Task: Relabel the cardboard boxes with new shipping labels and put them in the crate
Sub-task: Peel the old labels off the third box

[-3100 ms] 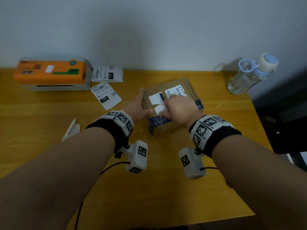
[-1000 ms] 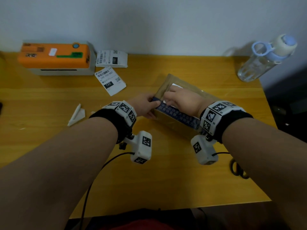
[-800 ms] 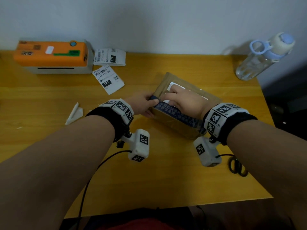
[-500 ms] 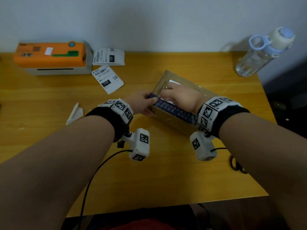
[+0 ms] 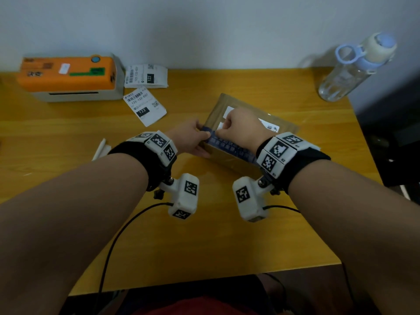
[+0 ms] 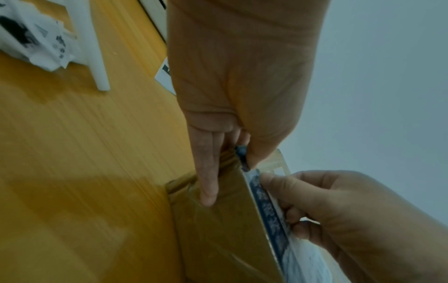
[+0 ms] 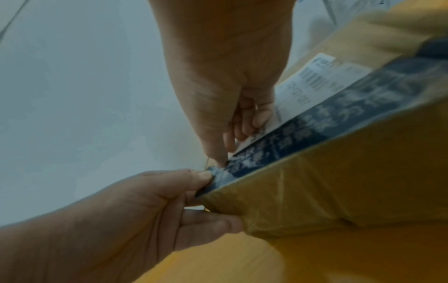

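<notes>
Cardboard box steadied while the old label is picked at.
Left hand grips the near-left corner firmly; right hand pinches the label edge: peel low and slowly.

The yellow wooden tabletop carries the cardboard box at the hands, a label printer and loose shipping labels far beyond the left one, a water bottle (clear, blue-capped) beyond the right.
</notes>
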A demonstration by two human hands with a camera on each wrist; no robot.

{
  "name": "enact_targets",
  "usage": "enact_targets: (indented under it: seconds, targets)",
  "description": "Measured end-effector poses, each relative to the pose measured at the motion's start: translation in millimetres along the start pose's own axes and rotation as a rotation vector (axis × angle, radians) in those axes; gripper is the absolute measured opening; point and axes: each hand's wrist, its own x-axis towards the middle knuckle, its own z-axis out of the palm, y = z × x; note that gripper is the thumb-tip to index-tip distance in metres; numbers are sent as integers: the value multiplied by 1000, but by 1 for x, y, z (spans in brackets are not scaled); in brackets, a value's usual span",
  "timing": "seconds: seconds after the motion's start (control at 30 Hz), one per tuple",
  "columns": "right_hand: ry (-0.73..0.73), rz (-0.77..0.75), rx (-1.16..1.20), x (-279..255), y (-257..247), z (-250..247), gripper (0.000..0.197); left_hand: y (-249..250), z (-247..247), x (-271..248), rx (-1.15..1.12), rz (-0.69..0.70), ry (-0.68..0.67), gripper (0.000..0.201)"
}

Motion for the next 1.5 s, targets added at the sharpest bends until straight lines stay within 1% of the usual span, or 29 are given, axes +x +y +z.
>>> enact_targets:
  seconds: [0.03,0.13,0.27,0.47,0.6,0.73,1.0,1.13,1.2,1.3,1.37,1.4,1.47,1.5]
  targets:
    - [-12,20,-14,2,-3,0,24,0,-1,-1,-11,-7,-5,16]
    - [-87,64,-100,6,-12,-4,36,0,-5,-2,7,-10,-28,12]
    - [-161,71,-239,10,-23,-13,32,0,-18,0,87,-10,-58,16]
    - [-167,71,-285,12,-29,-10,37,0,-23,2,177,-7,3,17]
    - [-127,73,-228,12,-29,-4,40,3,-22,-1,204,2,19,16]
    - [-103,72,-226,9,-28,1,40,2,-19,-5,207,12,43,16]
    - [-64,121,-205,5,-31,13,37,0,-13,-10,162,13,74,17]
    - [-13,157,-145,0,-20,6,34,-2,-10,-13,150,19,97,17]
    - [0,93,-64,-7,-11,2,29,-3,-9,-14,126,12,105,18]
    - [63,-33,129,-21,3,2,13,-7,-7,-17,67,-21,108,20]
    - [84,-60,142,-29,7,6,7,-7,-5,-20,35,-57,49,19]
    - [93,-62,132,-31,8,9,5,-7,-4,-22,54,-70,6,19]
    - [109,-55,108,-34,8,12,6,-5,-5,-24,151,-67,-42,19]
    - [111,-40,101,-34,9,13,8,-4,-6,-24,206,-44,-34,16]
